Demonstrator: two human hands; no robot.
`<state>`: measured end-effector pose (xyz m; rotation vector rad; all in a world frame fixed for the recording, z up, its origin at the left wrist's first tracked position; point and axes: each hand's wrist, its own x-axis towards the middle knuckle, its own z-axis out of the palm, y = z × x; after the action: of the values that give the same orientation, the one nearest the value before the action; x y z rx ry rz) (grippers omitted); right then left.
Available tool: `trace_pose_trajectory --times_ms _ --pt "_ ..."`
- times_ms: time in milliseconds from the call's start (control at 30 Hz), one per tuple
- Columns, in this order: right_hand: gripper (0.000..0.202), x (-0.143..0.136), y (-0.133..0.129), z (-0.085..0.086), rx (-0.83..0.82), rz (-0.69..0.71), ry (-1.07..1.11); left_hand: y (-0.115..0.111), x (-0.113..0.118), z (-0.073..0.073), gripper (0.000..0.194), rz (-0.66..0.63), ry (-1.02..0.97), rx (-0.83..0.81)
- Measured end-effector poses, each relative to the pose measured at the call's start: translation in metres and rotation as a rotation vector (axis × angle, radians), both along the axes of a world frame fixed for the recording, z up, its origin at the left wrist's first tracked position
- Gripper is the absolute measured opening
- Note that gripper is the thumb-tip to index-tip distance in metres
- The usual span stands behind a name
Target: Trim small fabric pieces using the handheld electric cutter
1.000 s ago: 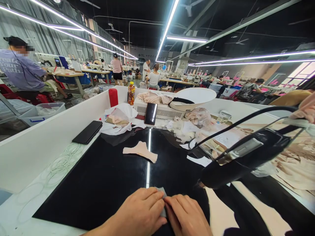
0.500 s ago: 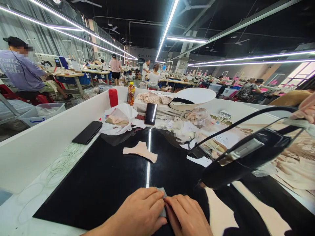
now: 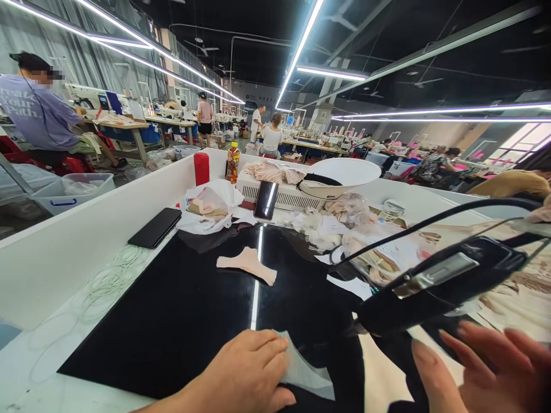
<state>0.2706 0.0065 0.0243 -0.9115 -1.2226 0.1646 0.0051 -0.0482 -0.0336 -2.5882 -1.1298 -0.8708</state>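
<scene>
My left hand [image 3: 252,367] rests at the near middle of the glossy black board [image 3: 172,321], its fingers bent and together on one end of a translucent grey fabric piece [image 3: 307,370]. The rest of that curved piece lies flat to the right of my fingertips. At the lower right is my right hand [image 3: 482,367], blurred, its fingers apart and nothing seen in them. It is just below a black corded tool [image 3: 430,287] with a metal plate, hung at a slant. Beige fabric pieces [image 3: 381,367] lie under the tool. Another beige piece [image 3: 247,264] lies farther out on the board.
A phone [image 3: 266,201] leans at the back, beside a white plastic bag [image 3: 210,209]. A black flat case [image 3: 155,228] and pale elastic loops [image 3: 114,278] lie at left. Scraps and bags [image 3: 365,229] pile up at right. White walls [image 3: 86,229] edge the table. Several people work beyond.
My right hand has left the grey piece and moved right, its fingers spreading below the tool. More of the grey piece now shows. My left hand has stayed put.
</scene>
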Motion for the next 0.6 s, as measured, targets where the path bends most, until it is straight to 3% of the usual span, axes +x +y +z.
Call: trace_pose_trajectory --times_ms 100,167,233,300,600 --pt "0.089 -0.013 0.012 0.026 -0.198 0.050 0.048 0.000 0.001 -0.002 0.039 0.000 -0.011 0.022" --pt "0.073 -0.025 0.019 0.038 -0.297 0.099 0.058 -0.001 0.000 -0.003 0.040 0.005 -0.011 0.028" --pt "0.047 -0.038 0.023 0.044 -0.287 0.161 0.121 -0.001 0.000 -0.004 0.040 0.002 0.002 0.031" --pt "0.034 -0.051 0.026 0.046 -0.247 0.217 0.150 0.000 -0.001 -0.005 0.040 -0.003 0.014 0.036" --pt "0.035 -0.102 0.017 0.029 -0.161 0.566 0.248 0.002 0.000 -0.005 0.046 -0.011 -0.027 0.097"
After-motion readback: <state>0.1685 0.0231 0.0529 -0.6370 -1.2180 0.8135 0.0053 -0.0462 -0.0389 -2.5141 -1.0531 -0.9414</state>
